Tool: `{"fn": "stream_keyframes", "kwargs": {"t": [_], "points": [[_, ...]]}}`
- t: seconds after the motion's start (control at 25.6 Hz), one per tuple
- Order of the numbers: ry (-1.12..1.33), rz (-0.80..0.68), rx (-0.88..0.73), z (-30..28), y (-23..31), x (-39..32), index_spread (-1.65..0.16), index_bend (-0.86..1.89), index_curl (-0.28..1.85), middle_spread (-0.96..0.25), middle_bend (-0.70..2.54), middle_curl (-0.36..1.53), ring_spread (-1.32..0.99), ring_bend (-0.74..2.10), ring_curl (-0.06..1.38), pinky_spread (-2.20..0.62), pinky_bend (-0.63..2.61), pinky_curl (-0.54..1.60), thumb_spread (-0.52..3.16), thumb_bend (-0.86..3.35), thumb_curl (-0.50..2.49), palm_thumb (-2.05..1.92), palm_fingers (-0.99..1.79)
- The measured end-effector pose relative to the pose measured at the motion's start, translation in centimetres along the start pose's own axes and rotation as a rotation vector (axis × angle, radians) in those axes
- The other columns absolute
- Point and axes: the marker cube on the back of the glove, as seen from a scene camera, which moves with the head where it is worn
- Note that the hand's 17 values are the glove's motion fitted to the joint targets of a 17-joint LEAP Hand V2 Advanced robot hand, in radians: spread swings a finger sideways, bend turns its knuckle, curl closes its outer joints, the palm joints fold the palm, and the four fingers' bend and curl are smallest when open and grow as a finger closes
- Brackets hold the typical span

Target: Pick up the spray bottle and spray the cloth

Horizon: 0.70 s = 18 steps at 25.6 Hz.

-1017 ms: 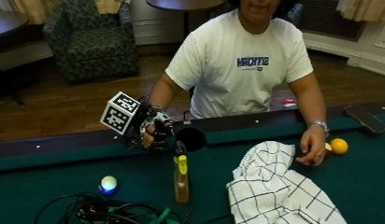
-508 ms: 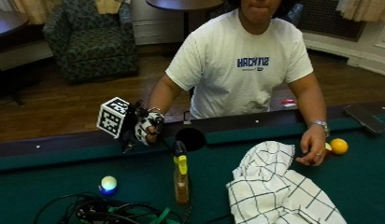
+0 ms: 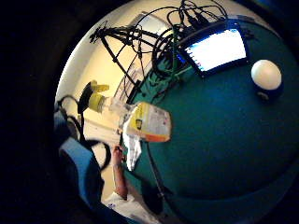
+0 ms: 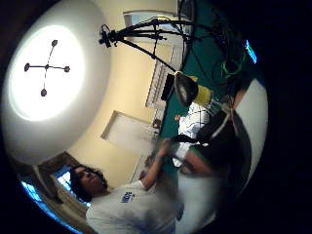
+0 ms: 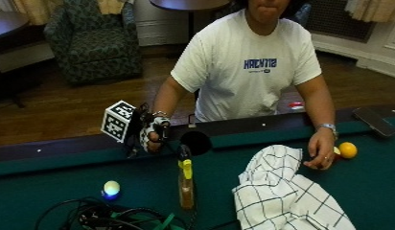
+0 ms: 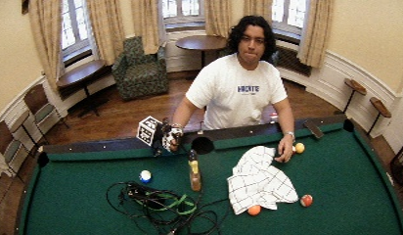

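On the green desk (image 5: pixel 261 139), near the middle of its near side, the spray bottle (image 5: pixel 186 184) stands upright, yellow nozzle on top, untouched. The checked cloth (image 5: pixel 284 196) lies crumpled just beside it; the person's bare hand (image 5: pixel 320 152) rests at the cloth's far edge. The gloved right hand (image 5: pixel 151 136) hovers over the rail, apart from the bottle, its grip loosely curled and holding nothing. Best to descend straight onto the bottle's neck, avoiding the cables (image 5: pixel 108 218).
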Motion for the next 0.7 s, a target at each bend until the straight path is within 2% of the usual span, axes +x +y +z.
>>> {"fn": "stream_keyframes", "kwargs": {"t": [0.31, 0.35, 0.39, 0.51, 0.7], "points": [[0.049, 0.025, -0.087, 1.3, 0.1, -0.1, -0.28, 0.40, 0.57, -0.21, 0.67, 0.66, -0.20, 0.93, 0.62, -0.20, 0.75, 0.65, 0.76, -0.04, 0.65, 0.87, 0.77], [0.057, 0.028, -0.095, 1.6, 0.0, -0.1, -0.28, 0.36, 0.55, -0.21, 0.69, 0.66, -0.19, 0.90, 0.61, -0.19, 0.70, 0.63, 0.78, -0.03, 0.64, 0.87, 0.75], [0.063, 0.031, -0.103, 1.9, -0.1, -0.1, -0.30, 0.33, 0.54, -0.20, 0.62, 0.62, -0.18, 0.85, 0.59, -0.13, 0.63, 0.61, 0.85, -0.05, 0.62, 0.82, 0.56], [0.069, 0.043, -0.138, 3.3, -0.5, -0.2, -0.33, 0.24, 0.50, -0.17, 0.52, 0.57, -0.16, 0.74, 0.56, -0.04, 0.59, 0.59, 0.89, -0.06, 0.58, 0.76, 0.35], [0.047, 0.061, -0.193, 5.8, -1.3, 0.1, -0.36, 0.10, 0.40, -0.13, 0.40, 0.50, -0.13, 0.61, 0.46, 0.06, 0.57, 0.50, 0.92, -0.05, 0.53, 0.72, 0.22]]}}
